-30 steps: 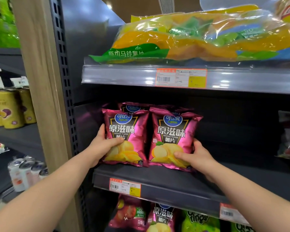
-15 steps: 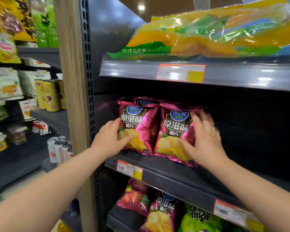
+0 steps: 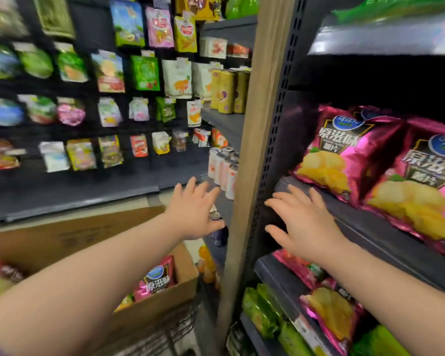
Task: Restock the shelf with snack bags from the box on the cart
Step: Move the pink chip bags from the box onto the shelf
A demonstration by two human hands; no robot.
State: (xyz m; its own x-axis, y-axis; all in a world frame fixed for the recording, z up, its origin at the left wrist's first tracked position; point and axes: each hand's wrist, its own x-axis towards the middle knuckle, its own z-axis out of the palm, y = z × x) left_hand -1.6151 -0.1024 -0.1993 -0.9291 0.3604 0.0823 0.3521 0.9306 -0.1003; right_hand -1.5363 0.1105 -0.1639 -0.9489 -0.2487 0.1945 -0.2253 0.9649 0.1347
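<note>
- Two pink chip bags (image 3: 344, 155) are up on the shelf (image 3: 365, 224) at 3 o'clock.
- Left hand (image 3: 193, 209) and right hand (image 3: 303, 222): grip apart, empty.
- Box (image 3: 159, 309) at 7 o'clock still has more, so not done.

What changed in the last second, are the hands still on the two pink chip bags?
Both let go: left hand and right hand pulled back from the shelf, open and empty, as the view swung left toward the box. The two pink chip bags stay standing side by side.
</note>
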